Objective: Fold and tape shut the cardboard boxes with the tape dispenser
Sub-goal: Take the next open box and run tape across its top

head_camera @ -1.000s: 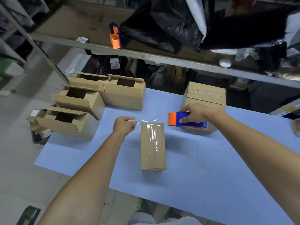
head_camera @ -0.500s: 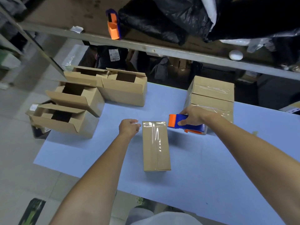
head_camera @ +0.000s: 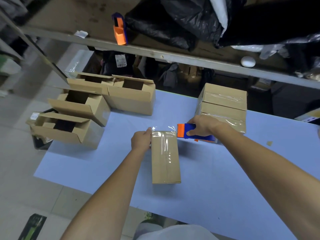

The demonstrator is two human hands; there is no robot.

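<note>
- Clearance is best toward the lower right of the frame, where the blue table (head_camera: 225, 179) lies bare. Its near edge cuts diagonally across the bottom, and its left edge drops to a tiled floor.
- Open boxes (head_camera: 81, 104) crowd the upper left. A stack of taped boxes (head_camera: 223, 104) stands at upper right, just behind my right hand (head_camera: 204, 126).
- A metal shelf (head_camera: 173, 56) crosses the top of the frame, carrying black bags (head_camera: 173, 19) and a spare dispenser (head_camera: 119, 30).
- The cardboard box (head_camera: 165, 156) lies flat at centre frame. Its long axis runs bottom to top and is taped lengthwise, and a clear tape strip (head_camera: 163, 131) crosses its far end.
- My left hand (head_camera: 141, 141) grips the box's far left corner.
- My right hand curls round the tape dispenser (head_camera: 194, 133), whose orange end sits at the box's far right corner.
</note>
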